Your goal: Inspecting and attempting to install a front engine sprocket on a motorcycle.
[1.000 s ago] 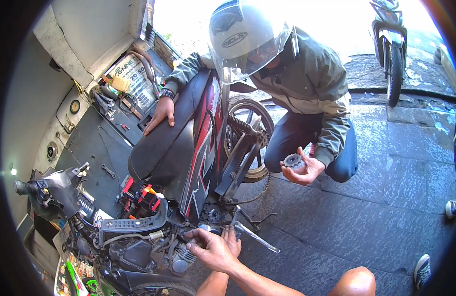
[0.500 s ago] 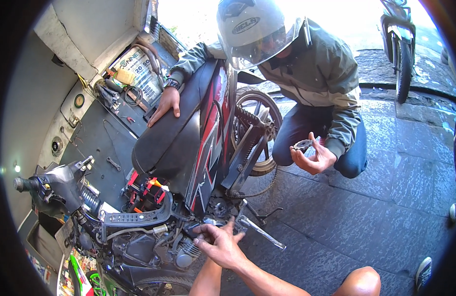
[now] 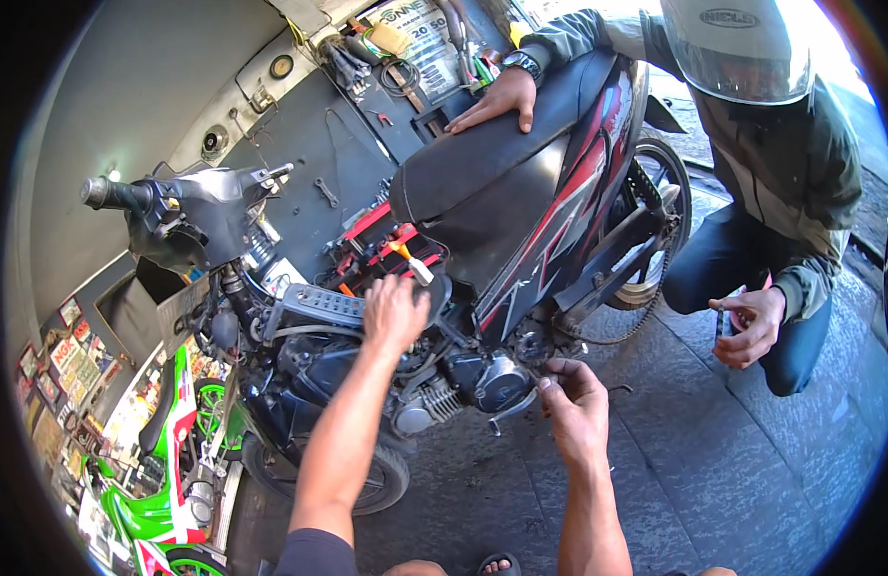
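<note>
My left hand [image 3: 396, 314] rests on the motorcycle's black frame just ahead of the seat [image 3: 497, 158], its fingers reaching over, slightly apart. Beside them a yellow-and-white handle [image 3: 412, 261] sticks up by a red tool tray [image 3: 367, 230]. My right hand [image 3: 572, 408] is at the rear of the engine, next to the round black engine cover [image 3: 501, 384]. Its thumb and forefinger are pinched together; what they hold, if anything, is too small to make out. The drive chain [image 3: 645, 322] hangs slack below the rear sprocket.
A helmeted person [image 3: 780, 173] crouches at the right, one hand on the seat, the other holding a small metal part [image 3: 723, 324]. A green motorcycle [image 3: 170, 461] stands at the left. Tools, including a wrench [image 3: 327, 192], lie on the grey surface beyond.
My hands, together by the engine before, are now apart: the left moved up onto the frame, the right stayed near the engine. The view has swung left, and the crouching person's held part has turned.
</note>
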The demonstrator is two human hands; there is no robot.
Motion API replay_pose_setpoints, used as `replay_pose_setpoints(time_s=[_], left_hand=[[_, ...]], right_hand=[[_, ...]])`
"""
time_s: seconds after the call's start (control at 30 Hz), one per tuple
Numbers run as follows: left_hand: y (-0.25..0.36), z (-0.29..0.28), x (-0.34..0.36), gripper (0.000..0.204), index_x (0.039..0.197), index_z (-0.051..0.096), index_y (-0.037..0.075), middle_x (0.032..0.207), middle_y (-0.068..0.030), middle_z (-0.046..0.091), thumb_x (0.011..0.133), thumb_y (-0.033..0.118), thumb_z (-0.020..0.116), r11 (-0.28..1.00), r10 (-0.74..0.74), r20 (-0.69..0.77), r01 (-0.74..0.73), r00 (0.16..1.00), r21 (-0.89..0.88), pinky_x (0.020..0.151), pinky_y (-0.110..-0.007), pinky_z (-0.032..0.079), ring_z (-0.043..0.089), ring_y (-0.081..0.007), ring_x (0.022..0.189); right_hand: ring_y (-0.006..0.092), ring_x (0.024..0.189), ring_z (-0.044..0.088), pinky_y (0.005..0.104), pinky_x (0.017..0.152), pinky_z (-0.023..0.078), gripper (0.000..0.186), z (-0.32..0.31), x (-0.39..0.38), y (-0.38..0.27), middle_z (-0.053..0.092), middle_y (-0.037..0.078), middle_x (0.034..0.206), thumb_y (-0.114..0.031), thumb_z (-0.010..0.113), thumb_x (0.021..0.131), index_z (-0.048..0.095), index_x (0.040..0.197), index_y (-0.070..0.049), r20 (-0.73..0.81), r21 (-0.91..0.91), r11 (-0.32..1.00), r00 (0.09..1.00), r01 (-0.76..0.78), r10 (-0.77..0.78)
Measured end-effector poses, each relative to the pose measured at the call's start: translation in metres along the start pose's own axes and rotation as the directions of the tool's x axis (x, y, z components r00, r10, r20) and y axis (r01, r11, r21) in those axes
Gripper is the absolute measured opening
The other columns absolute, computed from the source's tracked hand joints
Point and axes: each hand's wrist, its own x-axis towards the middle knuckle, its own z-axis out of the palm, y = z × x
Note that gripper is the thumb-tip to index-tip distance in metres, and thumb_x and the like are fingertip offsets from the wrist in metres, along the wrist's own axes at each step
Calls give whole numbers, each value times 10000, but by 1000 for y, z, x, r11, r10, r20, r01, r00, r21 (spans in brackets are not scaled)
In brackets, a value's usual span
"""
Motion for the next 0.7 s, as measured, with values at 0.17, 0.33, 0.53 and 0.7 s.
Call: replay_pose_setpoints(time_s=[0.17, 0.33, 0.53, 0.7], left_hand=[[-38, 41, 19, 631, 1162, 656, -11, 1202, -255, 625, 919, 541, 472, 993, -112, 547, 108, 830, 39, 981, -471, 455, 594, -383, 1135], [-21, 55, 38, 534, 1257, 623, 33, 1396, -189, 521, 958, 369, 335, 946, -323, 745, 206, 584, 249, 1119, -534, 296, 472, -361, 1321], [-20, 65, 36, 526, 1232, 640, 26, 1354, -184, 561, 956, 348, 329, 936, -352, 704, 231, 617, 265, 1081, -493, 355, 509, -340, 1290], [-16, 66, 35, 526, 1205, 657, 21, 1319, -185, 586, 953, 343, 327, 924, -382, 664, 243, 643, 296, 1058, -466, 382, 541, -334, 1257]], right_hand=[[111, 862, 596, 278, 783, 498, 267, -2, 1, 17, 654, 44, 929, -97, 679, 880, 617, 1116, 13, -15, -308, 950, 998, 54, -61], [91, 709, 540, 277, 636, 456, 334, 10, -3, 21, 619, 31, 794, -192, 649, 903, 616, 1168, 9, 58, -286, 958, 997, -28, 46], [139, 779, 589, 318, 734, 483, 368, 11, -7, 13, 649, 91, 843, -239, 628, 907, 617, 1193, -7, 130, -291, 956, 989, -29, 70], [148, 797, 606, 321, 751, 488, 370, 17, -7, 10, 662, 97, 865, -243, 627, 906, 618, 1193, -9, 150, -262, 964, 985, -47, 89]])
